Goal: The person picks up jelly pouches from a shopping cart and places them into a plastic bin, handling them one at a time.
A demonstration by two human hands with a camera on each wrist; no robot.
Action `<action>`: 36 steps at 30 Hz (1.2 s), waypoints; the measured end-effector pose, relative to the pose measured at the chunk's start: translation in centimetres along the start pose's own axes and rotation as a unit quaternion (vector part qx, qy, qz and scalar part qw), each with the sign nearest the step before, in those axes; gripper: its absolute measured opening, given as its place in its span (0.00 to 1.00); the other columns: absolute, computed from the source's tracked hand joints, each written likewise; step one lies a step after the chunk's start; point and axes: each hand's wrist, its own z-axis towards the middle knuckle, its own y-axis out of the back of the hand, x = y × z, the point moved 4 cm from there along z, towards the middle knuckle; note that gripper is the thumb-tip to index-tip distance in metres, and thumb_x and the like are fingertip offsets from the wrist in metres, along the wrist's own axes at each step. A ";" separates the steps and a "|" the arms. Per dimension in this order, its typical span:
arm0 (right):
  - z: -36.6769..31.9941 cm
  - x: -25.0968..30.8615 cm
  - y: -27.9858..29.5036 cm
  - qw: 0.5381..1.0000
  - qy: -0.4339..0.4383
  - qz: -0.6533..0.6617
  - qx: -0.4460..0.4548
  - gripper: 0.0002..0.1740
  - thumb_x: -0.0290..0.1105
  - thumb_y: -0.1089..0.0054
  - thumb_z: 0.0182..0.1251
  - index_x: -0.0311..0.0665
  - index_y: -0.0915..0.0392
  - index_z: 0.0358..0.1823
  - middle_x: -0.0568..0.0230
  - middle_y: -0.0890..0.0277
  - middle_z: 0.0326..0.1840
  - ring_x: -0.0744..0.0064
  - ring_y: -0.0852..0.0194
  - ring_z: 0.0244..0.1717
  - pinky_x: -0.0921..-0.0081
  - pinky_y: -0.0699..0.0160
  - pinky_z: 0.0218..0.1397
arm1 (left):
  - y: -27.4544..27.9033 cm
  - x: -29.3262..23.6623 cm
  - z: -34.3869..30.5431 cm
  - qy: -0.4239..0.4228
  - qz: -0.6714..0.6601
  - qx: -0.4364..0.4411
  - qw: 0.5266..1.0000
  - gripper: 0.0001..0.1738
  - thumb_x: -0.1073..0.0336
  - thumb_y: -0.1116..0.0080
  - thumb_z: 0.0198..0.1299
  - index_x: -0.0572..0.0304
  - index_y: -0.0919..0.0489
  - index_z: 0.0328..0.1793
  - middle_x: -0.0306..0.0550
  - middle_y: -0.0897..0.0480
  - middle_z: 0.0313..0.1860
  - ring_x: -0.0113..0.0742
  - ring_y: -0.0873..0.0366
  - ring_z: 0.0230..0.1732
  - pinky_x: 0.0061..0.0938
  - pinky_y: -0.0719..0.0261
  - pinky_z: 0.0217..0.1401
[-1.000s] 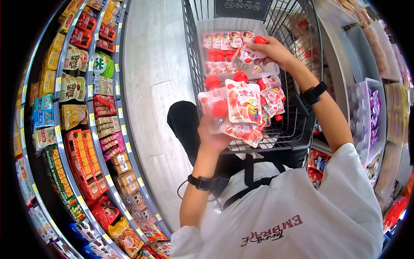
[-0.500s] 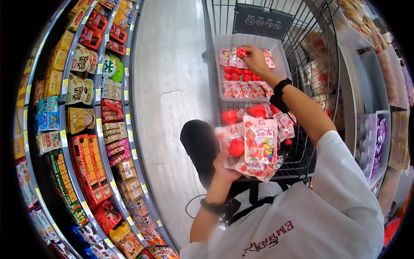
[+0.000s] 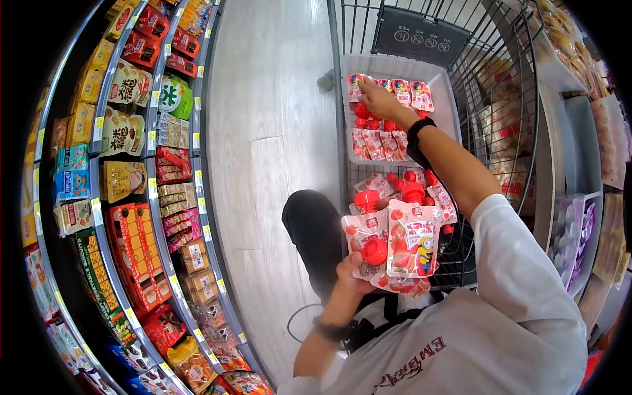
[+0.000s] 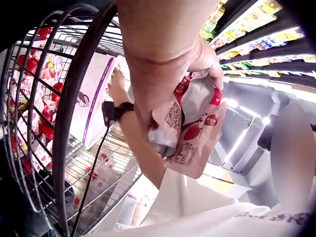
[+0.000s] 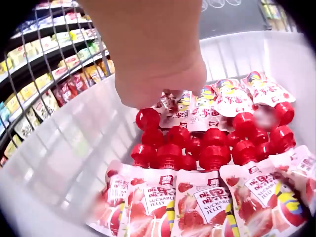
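My left hand (image 3: 353, 275) grips several pink strawberry jelly pouches (image 3: 413, 245) with red screw caps, close to my body at the cart's near end. In the left wrist view, the fingers curl round the pouches' silvery bottoms. My right hand (image 3: 382, 102) reaches into a translucent plastic bin (image 3: 451, 118), its index finger extended onto the leftmost pouch (image 3: 354, 87) of the far row. The right wrist view shows that hand from behind, hiding the fingertips; I cannot tell whether they pinch the pouch. Far and near rows (image 5: 200, 207) lie with caps facing the middle.
The bin sits inside a wire shopping cart (image 3: 336, 39), in front of a dark sign panel (image 3: 421, 36). More jelly pouches (image 3: 376, 183) lie loose in the cart's near part. Snack shelves (image 3: 150, 184) line the left; display bins (image 3: 573, 230) stand at right.
My right hand has carried a pouch from over the near part of the bin to its far row, at the left end. The left hand still holds its pouches; the view has shifted.
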 end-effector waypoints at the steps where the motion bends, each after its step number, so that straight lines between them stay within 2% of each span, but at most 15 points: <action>1: 0.2 -0.1 -0.4 0.996 -0.049 -0.028 0.067 0.32 0.44 0.51 0.69 0.35 0.42 0.70 0.42 0.47 0.74 0.43 0.37 0.67 0.60 0.37 0.69 | 0.0 0.0 0.0 -0.005 0.013 0.005 1.000 0.47 0.45 0.36 0.51 0.63 0.41 0.72 0.56 0.29 0.65 0.52 0.29 0.64 0.51 0.29 0.65; 4: -0.2 1.3 -0.4 0.980 -0.023 -0.181 0.076 0.34 0.45 0.52 0.69 0.38 0.45 0.72 0.42 0.46 0.74 0.39 0.43 0.70 0.55 0.43 0.72 | -0.9 0.0 0.2 0.000 -0.113 0.005 0.994 0.45 0.56 0.31 0.48 0.63 0.39 0.71 0.56 0.27 0.63 0.53 0.27 0.63 0.51 0.30 0.66; 5: -0.6 1.5 -0.2 0.983 -0.048 -0.168 0.057 0.35 0.45 0.51 0.69 0.37 0.46 0.73 0.44 0.44 0.73 0.39 0.45 0.71 0.52 0.45 0.72 | 0.3 -0.1 0.0 -0.009 0.012 -0.004 1.000 0.48 0.43 0.39 0.52 0.64 0.41 0.73 0.57 0.30 0.66 0.54 0.29 0.64 0.53 0.29 0.65; 8: 1.1 -0.2 0.2 0.996 -0.058 -0.060 0.041 0.35 0.49 0.51 0.69 0.32 0.41 0.69 0.42 0.39 0.70 0.44 0.41 0.70 0.53 0.44 0.72 | -1.3 -0.6 0.5 -0.053 0.064 -0.029 0.996 0.47 0.41 0.41 0.53 0.60 0.41 0.73 0.55 0.30 0.67 0.55 0.30 0.65 0.54 0.31 0.66; 10: 1.3 3.9 6.1 0.996 -0.082 0.005 0.047 0.36 0.52 0.49 0.68 0.27 0.35 0.64 0.43 0.32 0.64 0.51 0.34 0.66 0.54 0.38 0.69 | -2.2 -0.6 0.8 -0.060 0.071 -0.020 0.995 0.47 0.40 0.42 0.53 0.59 0.40 0.73 0.53 0.31 0.68 0.54 0.32 0.67 0.54 0.33 0.68; 12: -0.9 9.1 10.7 0.904 -0.167 0.267 0.290 0.36 0.56 0.46 0.66 0.28 0.31 0.60 0.47 0.26 0.58 0.58 0.26 0.59 0.59 0.24 0.59 | -2.7 -0.7 1.0 -0.065 0.073 -0.063 0.993 0.46 0.40 0.43 0.54 0.57 0.41 0.74 0.52 0.32 0.69 0.54 0.33 0.67 0.55 0.36 0.69; 14: -3.7 12.9 14.6 0.846 -0.158 0.269 0.433 0.36 0.56 0.43 0.64 0.32 0.30 0.60 0.52 0.24 0.55 0.66 0.21 0.48 0.66 0.16 0.46 | -3.5 -0.8 1.3 -0.064 0.080 -0.042 0.994 0.45 0.41 0.43 0.54 0.56 0.41 0.74 0.52 0.33 0.70 0.53 0.34 0.69 0.55 0.39 0.71; 16: -7.3 16.5 17.5 0.772 -0.120 0.304 0.545 0.31 0.48 0.38 0.63 0.33 0.29 0.59 0.52 0.24 0.54 0.67 0.19 0.41 0.71 0.15 0.40 | -4.6 -0.9 1.9 -0.050 0.053 -0.026 0.997 0.45 0.42 0.42 0.55 0.55 0.42 0.75 0.52 0.34 0.71 0.53 0.36 0.70 0.55 0.41 0.72; 18: -10.0 18.0 18.4 0.743 -0.057 0.291 0.600 0.26 0.38 0.32 0.60 0.33 0.28 0.56 0.53 0.24 0.52 0.68 0.19 0.40 0.73 0.15 0.38 | -5.5 -0.9 2.1 -0.054 0.049 0.005 0.997 0.45 0.43 0.42 0.55 0.55 0.43 0.75 0.52 0.35 0.71 0.53 0.38 0.71 0.55 0.42 0.73; 19: -10.5 18.0 18.4 0.782 0.002 0.263 0.565 0.22 0.32 0.30 0.58 0.30 0.25 0.51 0.57 0.23 0.45 0.72 0.18 0.39 0.75 0.15 0.35 | -5.4 -0.9 2.0 -0.046 0.049 0.004 0.998 0.46 0.44 0.42 0.55 0.55 0.44 0.76 0.52 0.35 0.71 0.53 0.38 0.71 0.55 0.42 0.73; 22: -11.7 18.3 19.8 0.791 -0.024 0.232 0.566 0.18 0.31 0.31 0.58 0.28 0.23 0.46 0.61 0.22 0.39 0.76 0.19 0.36 0.76 0.16 0.35 | -5.3 -0.9 1.9 -0.046 0.048 0.021 0.998 0.46 0.44 0.42 0.58 0.56 0.47 0.76 0.53 0.36 0.71 0.54 0.38 0.71 0.55 0.40 0.72; 27: -13.2 15.2 18.6 0.742 -0.031 0.327 0.584 0.15 0.29 0.33 0.60 0.28 0.23 0.44 0.63 0.21 0.37 0.78 0.20 0.32 0.81 0.18 0.33 | -5.6 -0.9 1.8 -0.047 0.029 0.015 0.998 0.46 0.44 0.41 0.59 0.58 0.47 0.75 0.55 0.34 0.69 0.54 0.36 0.69 0.55 0.36 0.69; 32: -9.2 6.7 21.0 0.782 -0.264 0.442 0.352 0.09 0.25 0.40 0.64 0.33 0.25 0.44 0.68 0.23 0.37 0.78 0.21 0.37 0.78 0.12 0.38 | -4.4 -0.6 2.1 -0.004 0.028 0.032 0.999 0.44 0.43 0.41 0.57 0.61 0.41 0.73 0.56 0.30 0.65 0.59 0.32 0.65 0.55 0.37 0.68; 34: -8.0 0.9 18.7 0.769 -0.353 0.478 0.234 0.08 0.23 0.41 0.64 0.32 0.25 0.44 0.62 0.23 0.39 0.77 0.20 0.39 0.73 0.11 0.45 | -4.5 -0.5 2.5 0.004 0.033 0.030 0.999 0.44 0.43 0.41 0.57 0.62 0.41 0.72 0.58 0.29 0.64 0.63 0.31 0.63 0.55 0.36 0.68; 36: -7.2 -1.7 14.5 0.760 -0.380 0.506 0.151 0.09 0.25 0.40 0.63 0.31 0.25 0.43 0.61 0.24 0.39 0.74 0.21 0.41 0.73 0.12 0.42 | -5.0 -0.4 2.4 0.030 0.056 0.028 0.998 0.43 0.45 0.40 0.57 0.63 0.41 0.71 0.58 0.29 0.64 0.63 0.30 0.63 0.55 0.36 0.68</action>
